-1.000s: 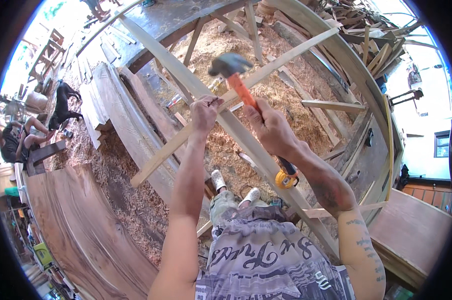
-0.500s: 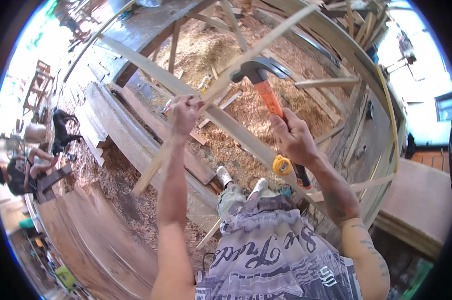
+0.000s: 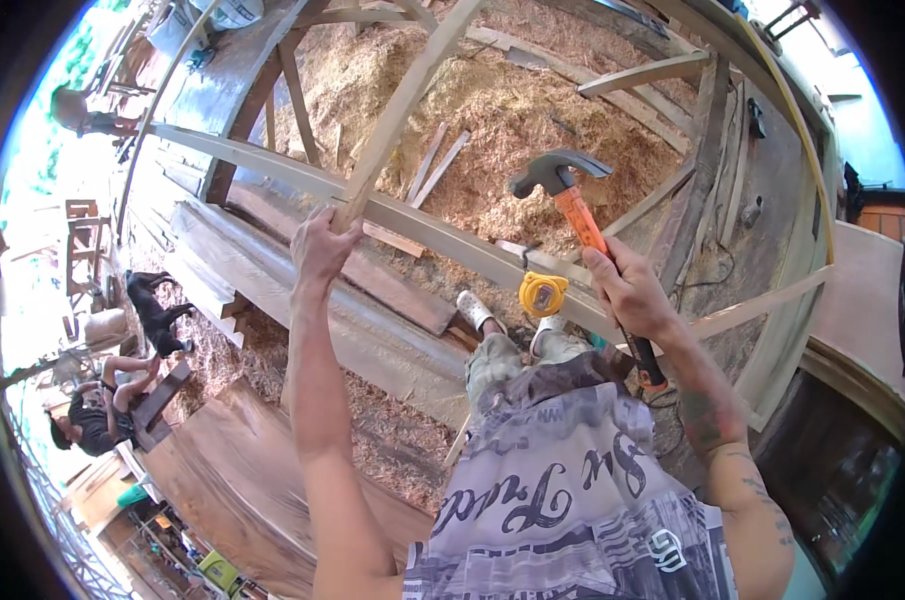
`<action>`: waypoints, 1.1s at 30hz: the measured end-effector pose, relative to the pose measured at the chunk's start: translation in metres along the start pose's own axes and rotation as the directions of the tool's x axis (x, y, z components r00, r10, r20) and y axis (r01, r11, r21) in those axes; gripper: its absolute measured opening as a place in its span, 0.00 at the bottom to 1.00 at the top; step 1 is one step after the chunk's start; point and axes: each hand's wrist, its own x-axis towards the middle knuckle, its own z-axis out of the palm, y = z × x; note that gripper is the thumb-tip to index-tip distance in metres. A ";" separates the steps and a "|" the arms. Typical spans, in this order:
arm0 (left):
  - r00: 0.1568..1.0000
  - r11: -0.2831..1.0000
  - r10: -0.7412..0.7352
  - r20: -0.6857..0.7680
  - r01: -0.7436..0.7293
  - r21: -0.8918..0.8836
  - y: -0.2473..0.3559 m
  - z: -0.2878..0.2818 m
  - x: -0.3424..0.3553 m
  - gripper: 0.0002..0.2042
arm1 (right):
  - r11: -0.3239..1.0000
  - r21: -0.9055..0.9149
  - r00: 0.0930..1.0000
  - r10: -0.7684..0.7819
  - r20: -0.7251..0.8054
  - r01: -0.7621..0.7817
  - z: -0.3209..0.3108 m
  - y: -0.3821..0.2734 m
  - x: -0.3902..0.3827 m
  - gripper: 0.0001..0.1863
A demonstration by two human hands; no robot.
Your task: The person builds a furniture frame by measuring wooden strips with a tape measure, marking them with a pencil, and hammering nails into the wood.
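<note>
My left hand (image 3: 325,243) is closed around a narrow wooden strip (image 3: 398,110), which slants up and away across a long wooden rail (image 3: 453,240). My forearm covers whatever part of the strip lies below the hand. In my right hand (image 3: 628,290) is a claw hammer (image 3: 577,218) with a dark head and an orange and black handle. Its head is raised, apart from the wood. A yellow tape measure (image 3: 544,294) hangs at the rail, just left of my right hand.
Wood shavings (image 3: 513,120) cover the ground inside the timber frame. Long boards (image 3: 273,265) lie to the left, and a wide wooden slab (image 3: 233,450) sits at lower left. A black dog (image 3: 156,305) stands near a seated person (image 3: 98,410). Plywood sheets (image 3: 868,310) are at right.
The view has shifted. My left hand still grips the strip, which now stands steeper. The hammer has moved slightly lower and right in the picture, still in my right hand.
</note>
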 end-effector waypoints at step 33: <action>0.984 0.986 0.114 -0.138 -0.130 -0.109 -0.023 0.023 0.008 0.15 | 0.981 -0.191 0.975 0.034 0.221 0.009 0.036 -0.018 0.032 0.25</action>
